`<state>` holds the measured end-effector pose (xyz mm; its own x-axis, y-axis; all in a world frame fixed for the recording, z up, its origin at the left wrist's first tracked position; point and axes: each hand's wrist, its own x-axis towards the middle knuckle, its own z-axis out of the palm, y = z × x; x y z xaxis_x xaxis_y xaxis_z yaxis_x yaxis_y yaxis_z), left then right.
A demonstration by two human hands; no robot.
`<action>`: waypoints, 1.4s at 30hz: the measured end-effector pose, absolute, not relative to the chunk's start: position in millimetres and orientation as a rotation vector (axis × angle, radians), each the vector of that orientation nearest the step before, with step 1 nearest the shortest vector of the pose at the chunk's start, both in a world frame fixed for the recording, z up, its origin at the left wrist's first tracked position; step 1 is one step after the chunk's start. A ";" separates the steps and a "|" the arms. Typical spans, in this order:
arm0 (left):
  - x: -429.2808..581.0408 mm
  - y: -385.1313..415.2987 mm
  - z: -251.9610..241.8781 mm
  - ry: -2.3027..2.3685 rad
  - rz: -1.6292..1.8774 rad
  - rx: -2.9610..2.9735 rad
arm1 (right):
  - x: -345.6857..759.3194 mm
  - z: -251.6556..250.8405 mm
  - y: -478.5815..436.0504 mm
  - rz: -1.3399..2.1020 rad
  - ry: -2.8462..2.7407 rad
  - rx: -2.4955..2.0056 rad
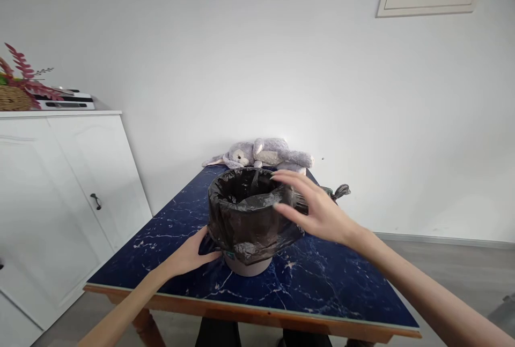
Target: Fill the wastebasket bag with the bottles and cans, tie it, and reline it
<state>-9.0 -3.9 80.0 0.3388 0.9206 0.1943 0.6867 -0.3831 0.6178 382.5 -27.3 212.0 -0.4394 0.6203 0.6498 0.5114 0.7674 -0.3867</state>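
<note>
A trash can point(246, 267) stands upright on the table, its pale base showing below a black plastic bag point(245, 223). The bag lines the inside and is folded down over the rim, hanging loosely around the outer wall. My left hand point(195, 253) rests against the lower left side of the can, thumb and fingers apart; some of its fingertips are hidden by the bag. At the upper right of the rim is my right hand point(311, 205), open with its fingers spread beside the bag. Whether it touches the plastic, I cannot tell.
A grey plush rabbit point(265, 154) lies on the far end of the blue marbled table point(173, 245), against the wall. Behind my right hand, a knotted dark plastic bag point(341, 191) is partly hidden. A white cabinet point(68, 191) stands at left.
</note>
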 end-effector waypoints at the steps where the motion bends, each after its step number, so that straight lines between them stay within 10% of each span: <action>1: -7.8 -3.8 73.7 1.417 0.752 2.234 | 376.6 218.1 -30.1 0.118 -2.246 -0.774; 31: -16.5 0.7 30.3 1.721 0.612 2.500 | 497.9 152.2 -84.5 -0.715 -1.769 -1.087; 42: -5.1 3.3 0.8 1.876 0.556 2.577 | 377.1 14.0 -71.6 0.608 -1.875 -1.224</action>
